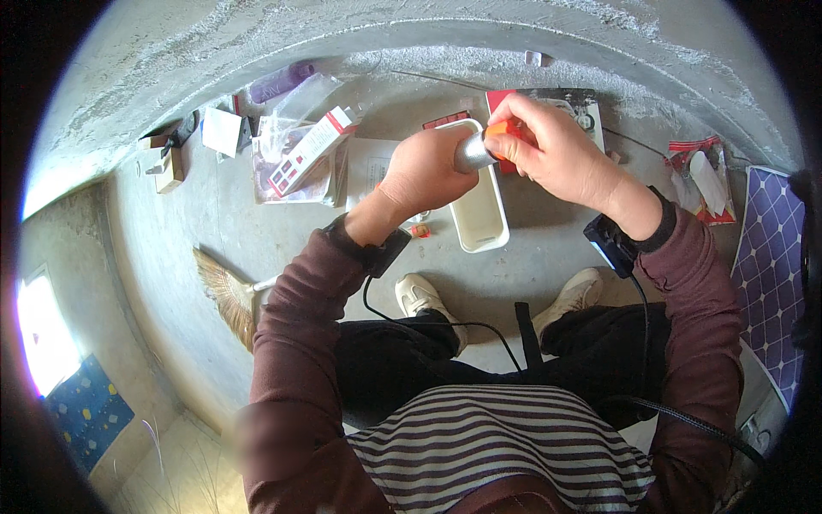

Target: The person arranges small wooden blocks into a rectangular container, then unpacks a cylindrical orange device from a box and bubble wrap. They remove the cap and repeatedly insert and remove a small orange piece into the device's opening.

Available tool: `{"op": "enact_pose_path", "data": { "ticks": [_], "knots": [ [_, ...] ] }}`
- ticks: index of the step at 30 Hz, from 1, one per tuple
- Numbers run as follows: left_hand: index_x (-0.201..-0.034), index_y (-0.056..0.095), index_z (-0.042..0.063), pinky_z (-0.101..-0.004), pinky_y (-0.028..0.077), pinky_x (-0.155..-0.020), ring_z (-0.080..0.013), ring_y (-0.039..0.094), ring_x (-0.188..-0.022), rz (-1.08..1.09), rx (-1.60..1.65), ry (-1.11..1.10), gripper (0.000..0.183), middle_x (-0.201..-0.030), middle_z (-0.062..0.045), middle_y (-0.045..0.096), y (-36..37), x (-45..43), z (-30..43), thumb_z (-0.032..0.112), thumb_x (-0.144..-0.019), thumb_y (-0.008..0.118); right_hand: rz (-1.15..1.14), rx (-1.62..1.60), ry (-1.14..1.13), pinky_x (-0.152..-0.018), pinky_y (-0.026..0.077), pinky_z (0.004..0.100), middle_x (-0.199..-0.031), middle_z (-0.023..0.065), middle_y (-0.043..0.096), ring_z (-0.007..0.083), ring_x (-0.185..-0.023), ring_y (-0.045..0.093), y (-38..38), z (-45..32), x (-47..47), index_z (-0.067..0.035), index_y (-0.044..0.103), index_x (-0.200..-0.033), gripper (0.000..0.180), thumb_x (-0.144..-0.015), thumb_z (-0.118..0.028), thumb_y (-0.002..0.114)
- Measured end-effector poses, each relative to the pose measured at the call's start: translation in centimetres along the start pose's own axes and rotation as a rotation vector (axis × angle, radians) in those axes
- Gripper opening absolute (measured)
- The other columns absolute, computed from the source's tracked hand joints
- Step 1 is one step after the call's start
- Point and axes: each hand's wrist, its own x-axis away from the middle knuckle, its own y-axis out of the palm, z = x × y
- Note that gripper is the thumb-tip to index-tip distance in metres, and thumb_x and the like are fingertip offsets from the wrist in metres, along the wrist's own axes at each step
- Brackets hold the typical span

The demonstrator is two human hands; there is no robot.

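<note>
A silver, textured cylinder point(472, 154) is gripped in my left hand point(425, 166), which wraps around it and hides its other end. At its upper right end sits an orange cap point(502, 139) with a dark ring beneath. My right hand point(557, 146) pinches this cap between thumb and fingers. Whether the cap is loose or fixed cannot be seen. Under both hands a long cream plastic tray point(478, 221) rests on the concrete floor, partly covered by them.
Left of the tray lie papers point(334, 170) and a red-and-white box point(311, 151). A straw broom point(228, 299) and a purple bottle point(281, 82) are further left. Right lie a printed sheet point(587, 106) and a red plastic bag point(706, 180). My shoes point(420, 292) stand near the tray.
</note>
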Motion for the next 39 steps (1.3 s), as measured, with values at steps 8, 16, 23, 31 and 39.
{"op": "enact_pose_path", "data": {
  "ticks": [8, 16, 23, 31, 39],
  "knots": [
    [-0.099, 0.066, 0.005, -0.0417, 0.052, -0.074, -0.0358, 0.065, -0.077, -0.316, 0.413, 0.034, 0.032, -0.086, -0.016, 0.069, -2.0, 0.1, -0.5, 0.019, -0.071, 0.072, 0.026, 0.324, -0.673, -0.089, 0.053, 0.0415, -0.108, 0.0074, 0.064, 0.0309, -0.104, 0.063, -1.4, -0.9, -0.7, -0.005, 0.06, -0.106, 0.035, -0.075, 0.005, 0.073],
    [-0.095, 0.065, 0.009, -0.0463, 0.053, -0.072, -0.0389, 0.066, -0.083, -0.042, -0.08, 0.04, 0.027, -0.086, -0.016, 0.069, -0.5, 0.0, 0.4, 0.024, -0.073, 0.069, -0.07, 0.145, 0.138, -0.067, 0.049, 0.0335, -0.079, 0.009, 0.06, 0.0211, -0.072, 0.059, 0.3, -0.1, 0.2, -0.005, 0.051, -0.107, 0.033, -0.102, -0.038, 0.057],
    [-0.094, 0.064, 0.009, -0.047, 0.053, -0.074, -0.0392, 0.066, -0.084, -0.018, -0.089, 0.074, 0.026, -0.085, -0.015, 0.069, -1.0, -0.3, 0.4, 0.025, -0.073, 0.069, 0.024, 0.263, -0.226, -0.073, 0.05, 0.04, -0.095, 0.0125, 0.063, 0.027, -0.086, 0.064, 0.8, 0.8, 0.4, -0.007, 0.052, -0.111, 0.026, -0.096, -0.023, 0.066],
    [-0.1, 0.066, 0.006, -0.0442, 0.052, -0.076, -0.0381, 0.066, -0.084, -0.047, 0.086, 0.096, 0.032, -0.087, -0.018, 0.068, -1.6, 0.2, -1.1, 0.02, -0.071, 0.072, 0.022, -0.15, -0.246, -0.074, 0.048, 0.0271, -0.109, -0.0006, 0.057, 0.0106, -0.093, 0.056, -1.6, 1.0, -0.6, -0.011, 0.052, -0.119, 0.03, -0.093, -0.001, 0.063],
    [-0.083, 0.062, 0.008, -0.0325, 0.052, -0.067, -0.0187, 0.065, -0.071, 0.185, 0.383, 0.505, 0.019, -0.077, -0.004, 0.065, -1.3, 0.1, -0.7, 0.001, -0.076, 0.078, -0.102, -0.571, 0.233, -0.064, 0.042, 0.0212, -0.082, -0.0051, 0.054, 0.0041, -0.074, 0.05, -1.7, 0.7, -0.2, -0.011, 0.056, -0.101, 0.006, -0.098, -0.014, 0.06]
  ]
}}
